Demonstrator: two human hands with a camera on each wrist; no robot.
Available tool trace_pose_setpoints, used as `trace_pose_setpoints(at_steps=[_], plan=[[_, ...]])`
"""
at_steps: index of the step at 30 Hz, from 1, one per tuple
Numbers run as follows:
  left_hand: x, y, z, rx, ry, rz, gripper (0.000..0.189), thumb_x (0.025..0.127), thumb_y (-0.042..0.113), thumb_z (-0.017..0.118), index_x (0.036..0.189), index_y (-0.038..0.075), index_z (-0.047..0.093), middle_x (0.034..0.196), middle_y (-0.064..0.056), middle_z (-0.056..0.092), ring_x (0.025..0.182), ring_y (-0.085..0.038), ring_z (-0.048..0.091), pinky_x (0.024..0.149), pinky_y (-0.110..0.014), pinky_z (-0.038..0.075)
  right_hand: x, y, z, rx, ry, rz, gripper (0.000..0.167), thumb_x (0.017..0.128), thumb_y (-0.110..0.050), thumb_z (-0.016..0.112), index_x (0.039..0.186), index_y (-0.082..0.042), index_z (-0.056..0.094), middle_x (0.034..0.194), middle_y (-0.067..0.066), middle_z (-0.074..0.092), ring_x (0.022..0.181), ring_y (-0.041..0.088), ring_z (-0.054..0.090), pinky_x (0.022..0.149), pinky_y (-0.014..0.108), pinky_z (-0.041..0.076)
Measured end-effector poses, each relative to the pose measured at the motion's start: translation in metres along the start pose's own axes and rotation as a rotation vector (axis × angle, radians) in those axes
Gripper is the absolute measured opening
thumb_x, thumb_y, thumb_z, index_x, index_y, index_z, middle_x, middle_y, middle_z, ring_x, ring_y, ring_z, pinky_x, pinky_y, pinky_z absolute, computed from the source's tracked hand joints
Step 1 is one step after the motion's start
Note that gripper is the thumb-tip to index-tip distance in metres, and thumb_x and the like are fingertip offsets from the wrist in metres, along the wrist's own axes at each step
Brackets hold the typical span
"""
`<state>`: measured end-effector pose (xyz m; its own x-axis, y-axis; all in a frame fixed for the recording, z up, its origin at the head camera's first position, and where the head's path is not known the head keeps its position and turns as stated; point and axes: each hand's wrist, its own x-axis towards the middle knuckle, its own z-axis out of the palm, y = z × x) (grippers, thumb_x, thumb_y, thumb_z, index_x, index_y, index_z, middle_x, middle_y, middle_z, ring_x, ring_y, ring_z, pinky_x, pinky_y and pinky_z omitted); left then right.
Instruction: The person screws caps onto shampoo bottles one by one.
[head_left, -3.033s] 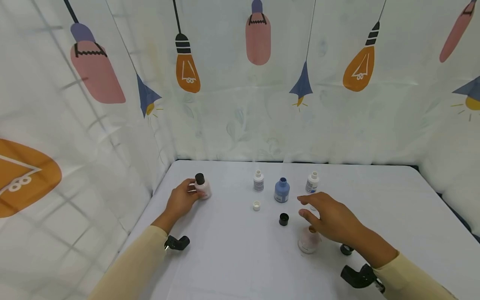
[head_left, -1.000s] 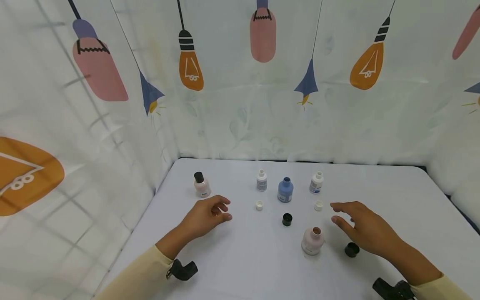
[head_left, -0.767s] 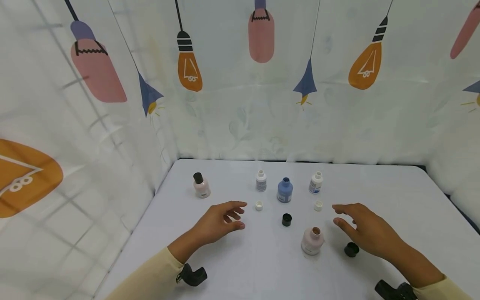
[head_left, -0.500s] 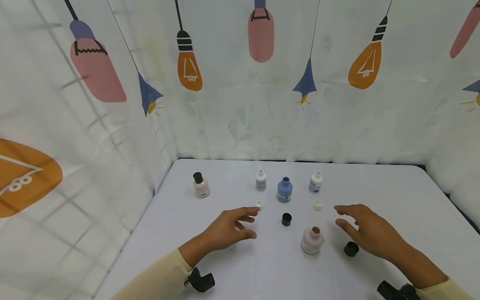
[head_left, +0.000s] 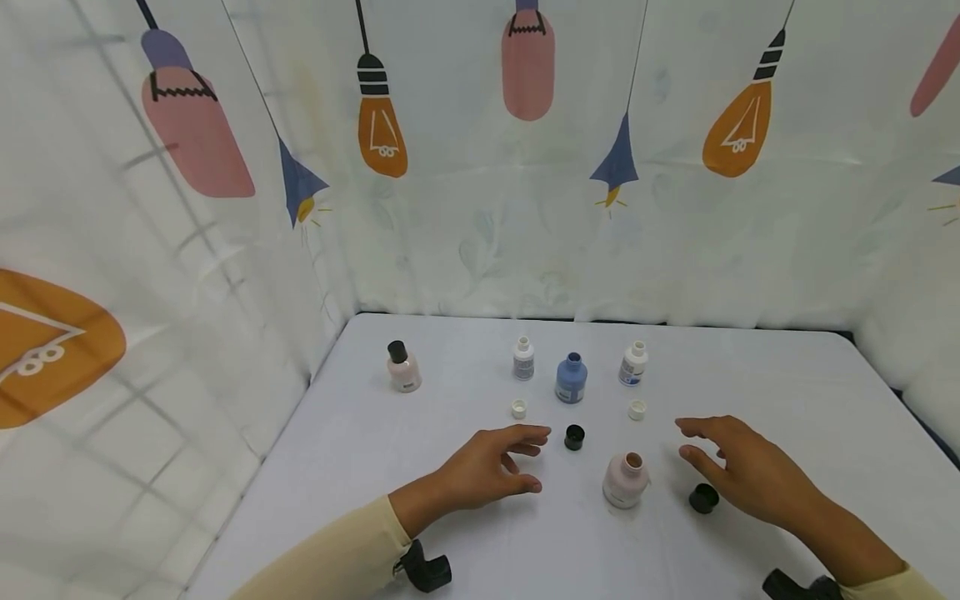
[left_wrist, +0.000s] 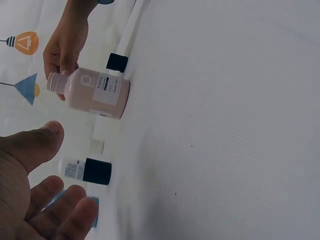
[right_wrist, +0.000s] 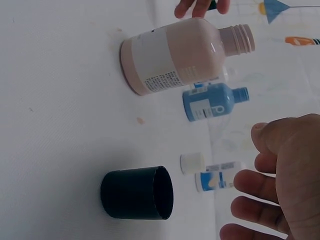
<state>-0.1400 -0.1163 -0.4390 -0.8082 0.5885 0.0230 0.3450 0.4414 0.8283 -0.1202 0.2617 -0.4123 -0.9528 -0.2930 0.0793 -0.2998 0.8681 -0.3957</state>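
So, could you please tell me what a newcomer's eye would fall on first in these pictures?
Probably the uncapped pink bottle, standing on the white table between the left hand and the right hand. Then perhaps the open blue bottle farther back, between two small white bottles. Behind the table, orange bulbs printed on the pale backdrop also stand out.

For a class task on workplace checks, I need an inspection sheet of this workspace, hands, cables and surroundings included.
Surface: white table; small pinkish marks.
Job's things: open pink bottle, blue bottle, left white bottle and right white bottle, all upright and uncapped; near black cap, farther black cap, left white cap and right white cap, all off bottles; capped pink bottle, upright.
Clutter: nothing seen.
Hands: left hand and right hand, both holding nothing.
Cables: nothing seen.
Surroundings: pale curtain, printed with lamps.
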Motion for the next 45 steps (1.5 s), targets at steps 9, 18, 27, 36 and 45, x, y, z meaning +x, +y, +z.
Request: trace_pose_setpoints(at_steps=[9, 18, 27, 36, 45], plan=[[0.007, 0.003, 0.012, 0.001, -0.012, 0.027, 0.068, 0.088, 0.023, 0.084, 0.148, 0.02, 0.053, 0.138, 0.0, 0.064, 0.122, -0.006, 0.06, 0.088, -0.024, 0.053, -0.002, 0.006, 0.005, -0.002, -0.045, 0.034, 0.047, 0.096, -0.033, 0.074, 0.136, -0.01, 0.064, 0.126, 0.012, 0.065, 0.097, 0.028, 0.066, 0.072, 0.045, 0.057], [0.014, 0.004, 0.024, -0.002, -0.027, 0.067, 0.061, 0.09, 0.025, 0.083, 0.144, 0.016, 0.057, 0.136, 0.0, 0.065, 0.121, -0.004, 0.06, 0.087, -0.023, 0.053, -0.006, 0.012, 0.006, 0.004, -0.021, 0.017, 0.046, 0.096, -0.032, 0.075, 0.135, -0.012, 0.064, 0.127, 0.009, 0.065, 0.096, 0.024, 0.066, 0.071, 0.041, 0.056], [0.021, 0.003, 0.038, 0.024, -0.055, 0.113, 0.06, 0.091, 0.026, 0.081, 0.144, 0.014, 0.055, 0.137, 0.002, 0.064, 0.121, -0.003, 0.059, 0.085, -0.019, 0.052, -0.008, 0.019, 0.01, 0.015, -0.04, 0.023, 0.047, 0.095, -0.037, 0.075, 0.134, -0.012, 0.065, 0.126, 0.007, 0.066, 0.096, 0.022, 0.066, 0.072, 0.04, 0.055], [0.025, 0.007, 0.046, 0.043, -0.063, 0.105, 0.059, 0.091, 0.027, 0.081, 0.143, 0.016, 0.056, 0.136, 0.004, 0.064, 0.12, -0.001, 0.059, 0.083, -0.018, 0.052, -0.011, 0.024, 0.012, 0.012, -0.051, 0.028, 0.053, 0.091, -0.044, 0.078, 0.133, -0.013, 0.066, 0.124, 0.003, 0.068, 0.093, 0.019, 0.066, 0.072, 0.038, 0.055], [0.029, 0.009, 0.053, 0.079, -0.062, 0.107, 0.06, 0.091, 0.029, 0.081, 0.145, 0.018, 0.056, 0.138, 0.007, 0.063, 0.119, 0.001, 0.057, 0.08, -0.016, 0.051, -0.014, 0.033, 0.011, 0.013, -0.119, 0.05, 0.067, 0.085, -0.06, 0.076, 0.133, -0.013, 0.066, 0.122, 0.0, 0.068, 0.1, 0.019, 0.064, 0.075, 0.036, 0.056]])
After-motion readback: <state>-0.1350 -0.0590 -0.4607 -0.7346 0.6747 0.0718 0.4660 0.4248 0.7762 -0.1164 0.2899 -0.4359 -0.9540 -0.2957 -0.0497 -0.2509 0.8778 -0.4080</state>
